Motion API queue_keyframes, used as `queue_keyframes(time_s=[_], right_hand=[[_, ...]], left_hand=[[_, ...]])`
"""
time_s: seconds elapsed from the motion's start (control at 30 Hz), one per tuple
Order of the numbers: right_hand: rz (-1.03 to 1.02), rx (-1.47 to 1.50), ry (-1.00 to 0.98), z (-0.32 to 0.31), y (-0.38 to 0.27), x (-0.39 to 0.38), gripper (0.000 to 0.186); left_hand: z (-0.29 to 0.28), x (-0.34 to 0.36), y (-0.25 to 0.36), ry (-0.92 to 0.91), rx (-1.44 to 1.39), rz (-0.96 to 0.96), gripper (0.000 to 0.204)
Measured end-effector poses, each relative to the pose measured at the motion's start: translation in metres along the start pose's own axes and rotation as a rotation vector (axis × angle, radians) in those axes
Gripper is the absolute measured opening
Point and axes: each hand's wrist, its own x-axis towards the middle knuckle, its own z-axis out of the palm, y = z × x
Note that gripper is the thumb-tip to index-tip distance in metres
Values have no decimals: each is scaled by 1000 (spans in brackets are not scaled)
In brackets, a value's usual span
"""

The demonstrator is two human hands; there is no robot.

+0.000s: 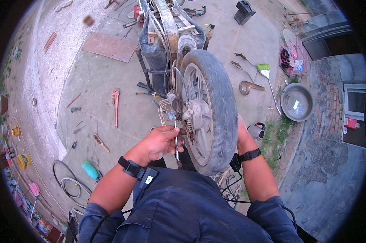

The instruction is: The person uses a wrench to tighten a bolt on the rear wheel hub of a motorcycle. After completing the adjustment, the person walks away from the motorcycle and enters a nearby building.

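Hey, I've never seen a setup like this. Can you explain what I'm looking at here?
There's no robot here, just a person's two bare hands. The one picture comes from a wide fisheye camera on the person's head, looking down, so straight edges bend near the rim.

The left hand holds a slim metal tool beside the hub of a motorbike's wheel. The right hand is on the wheel's other side, partly hidden by the tyre, so its grip is unclear.

On the ground to the left lie a red pipe wrench, a brush and a green bottle. To the right are a broom and a basin.
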Motion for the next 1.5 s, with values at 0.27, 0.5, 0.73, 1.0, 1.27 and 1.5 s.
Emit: queue_keyframes(time_s=[0.27, 0.5, 0.73, 1.0, 1.27, 1.5], right_hand=[[-22, -59, -2, -1, 0, 2, 14], [-6, 61, 39, 10, -8, -5, 13], [-75, -45, -17, -6, 6, 3, 16], [-91, -413, 36, -14, 12, 11, 27], [-110, -133, -77, -5, -1, 3, 27], [-5, -123, -60, -12, 7, 10, 27]], left_hand=[[-7, 12, -2, 33, 371, 71, 26], [-41, 43, 23, 465, 1839, 673, 8], [-42, 31, 4, 565, 1722, 661, 10], [-8, 3, -13, 26, 555, 100, 34], [-4, 3, -8, 13, 286, 54, 34], [-3, 6, -4, -9, 262, 10, 34]])
